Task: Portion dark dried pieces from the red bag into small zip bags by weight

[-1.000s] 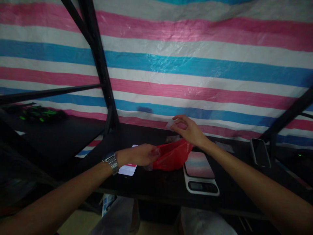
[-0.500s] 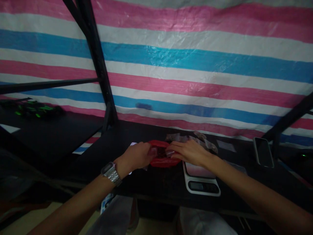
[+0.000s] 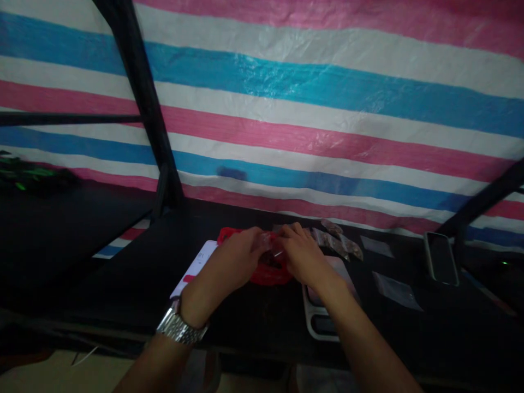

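Note:
My left hand [image 3: 231, 262] and my right hand [image 3: 301, 256] meet over a red plastic bag [image 3: 268, 273] on the black table [image 3: 143, 273]. Between the fingertips of both hands is a small clear plastic pouch [image 3: 272, 243], pinched from either side. The red bag lies under the hands, its rim showing left of my left hand. A metal watch [image 3: 180, 327] sits on my left wrist. A white digital scale [image 3: 319, 322] lies under my right forearm, mostly hidden.
Several small filled pouches [image 3: 338, 243] lie behind my right hand. Two flat clear pouches [image 3: 395, 289] rest to the right, near a dark phone [image 3: 440, 256]. A white card [image 3: 192, 267] lies left of the red bag. Black frame posts [image 3: 141, 103] stand before a striped tarp [image 3: 327, 109].
My right hand came down from above the table to the red bag and joined my left hand on the small pouch. The view shifted, and both hands sit closer together.

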{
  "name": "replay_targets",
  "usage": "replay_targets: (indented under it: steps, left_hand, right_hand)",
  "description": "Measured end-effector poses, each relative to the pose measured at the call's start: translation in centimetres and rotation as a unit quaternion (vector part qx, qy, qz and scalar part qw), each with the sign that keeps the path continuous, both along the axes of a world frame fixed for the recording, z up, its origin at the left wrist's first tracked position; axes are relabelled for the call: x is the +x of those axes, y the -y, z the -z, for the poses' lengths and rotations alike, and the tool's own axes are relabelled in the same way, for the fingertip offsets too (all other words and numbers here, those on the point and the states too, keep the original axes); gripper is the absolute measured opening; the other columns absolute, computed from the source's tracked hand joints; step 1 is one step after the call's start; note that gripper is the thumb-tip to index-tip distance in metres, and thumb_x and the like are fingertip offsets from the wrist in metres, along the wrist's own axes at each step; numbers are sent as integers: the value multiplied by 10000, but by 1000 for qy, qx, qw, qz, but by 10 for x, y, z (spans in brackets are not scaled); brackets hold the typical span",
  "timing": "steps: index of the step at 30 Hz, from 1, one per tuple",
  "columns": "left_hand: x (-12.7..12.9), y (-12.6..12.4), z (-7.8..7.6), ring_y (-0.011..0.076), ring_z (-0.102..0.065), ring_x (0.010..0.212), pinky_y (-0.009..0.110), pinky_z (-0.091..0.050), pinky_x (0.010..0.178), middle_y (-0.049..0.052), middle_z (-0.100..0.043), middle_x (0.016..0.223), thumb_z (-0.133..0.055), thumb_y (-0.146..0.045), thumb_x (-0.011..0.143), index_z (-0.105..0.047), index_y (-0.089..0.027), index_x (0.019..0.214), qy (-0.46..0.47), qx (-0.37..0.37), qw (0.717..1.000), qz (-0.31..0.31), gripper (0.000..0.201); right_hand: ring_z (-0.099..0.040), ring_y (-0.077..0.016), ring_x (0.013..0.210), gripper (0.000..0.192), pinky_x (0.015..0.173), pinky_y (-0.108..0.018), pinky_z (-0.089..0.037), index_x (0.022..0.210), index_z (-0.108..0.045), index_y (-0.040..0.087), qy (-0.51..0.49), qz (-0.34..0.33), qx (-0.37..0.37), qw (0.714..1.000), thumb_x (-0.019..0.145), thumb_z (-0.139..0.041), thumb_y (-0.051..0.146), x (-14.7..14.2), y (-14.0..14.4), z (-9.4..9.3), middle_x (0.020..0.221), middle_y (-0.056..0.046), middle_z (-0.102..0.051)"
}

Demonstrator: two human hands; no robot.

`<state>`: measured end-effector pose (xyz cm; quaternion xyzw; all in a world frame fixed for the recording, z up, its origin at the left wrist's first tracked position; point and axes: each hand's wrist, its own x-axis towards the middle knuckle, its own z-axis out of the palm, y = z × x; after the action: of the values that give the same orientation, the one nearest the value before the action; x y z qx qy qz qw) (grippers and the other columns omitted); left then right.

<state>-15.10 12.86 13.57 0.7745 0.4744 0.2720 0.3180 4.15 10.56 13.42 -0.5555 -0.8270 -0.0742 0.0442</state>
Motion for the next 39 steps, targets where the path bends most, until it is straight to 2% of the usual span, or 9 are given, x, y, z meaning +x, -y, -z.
replay_targets:
  steps: [4,8,13,23,25,30,33,36,39]
  left_hand:
    - [4,-13,44,296,-732,1181,362,-500,1006,127,-788,1252,-531,-287,1006,-709,-215,1221,36,-29,999,0,288]
    - [5,-15,63,285,-723,1208,348,-515,1045,83,-777,1301,-634,-335,963,-708,-246,1266,155,-65,986,-9,324]
    - [5,-16,69,302,-730,1164,376,-524,1022,80,-793,1227,-638,-352,966,-713,-241,1244,152,-103,981,-55,308]
    - [-2,-13,67,278,-735,1098,346,-541,948,79,-781,1238,-630,-424,996,-693,-227,1295,213,-157,962,-63,364]
    - [-4,-12,66,279,-732,1077,351,-545,915,79,-783,1205,-618,-455,997,-692,-220,1269,211,-152,963,-72,366]
    - [1,-11,71,309,-726,1016,415,-534,912,100,-780,1140,-591,-456,978,-685,-199,1235,145,-95,971,-162,376]
    - [8,-11,74,315,-722,1078,430,-523,956,104,-769,1225,-581,-439,979,-685,-211,1282,157,-98,970,-157,393]
    - [13,-12,77,300,-738,1026,412,-541,917,104,-777,1224,-607,-437,970,-694,-209,1295,215,-132,955,-157,406]
    - [13,-14,81,285,-750,981,381,-558,855,99,-794,1146,-672,-501,935,-720,-200,1230,283,-182,924,-182,424]
  right_hand:
    - [-584,-341,1164,416,982,-466,-494,1149,-805,233,-38,39,-13,998,855,-627,-1,5,-9,24,1229,-117,-723]
    - [-595,-344,1138,421,969,-480,-476,1172,-803,274,-91,55,-12,994,862,-650,34,13,-15,36,1204,-106,-732]
    - [-591,-335,1133,426,977,-484,-467,1202,-798,271,-124,68,-35,989,881,-637,40,8,-20,37,1195,-91,-732]
    - [-596,-354,1123,409,916,-502,-463,1176,-797,267,-126,75,-31,989,866,-650,45,0,-27,51,1182,-99,-735]
    - [-584,-363,1156,413,924,-504,-454,1194,-791,266,-122,95,-19,988,869,-652,51,-1,-28,51,1238,-108,-726]
    - [-563,-347,1220,452,969,-471,-423,1254,-760,249,-105,142,-13,984,898,-592,27,-8,-29,52,1336,-86,-708]
    - [-565,-339,1233,484,980,-457,-407,1268,-752,238,-110,133,-25,985,876,-589,6,-12,-30,54,1323,-75,-724]
    - [-598,-315,1215,485,981,-440,-396,1253,-754,244,-137,105,-34,985,864,-606,-3,-11,-31,58,1282,-67,-753]
    - [-645,-289,1189,455,994,-432,-392,1217,-764,240,-176,81,-46,980,871,-606,-10,-9,-32,61,1238,-61,-778]
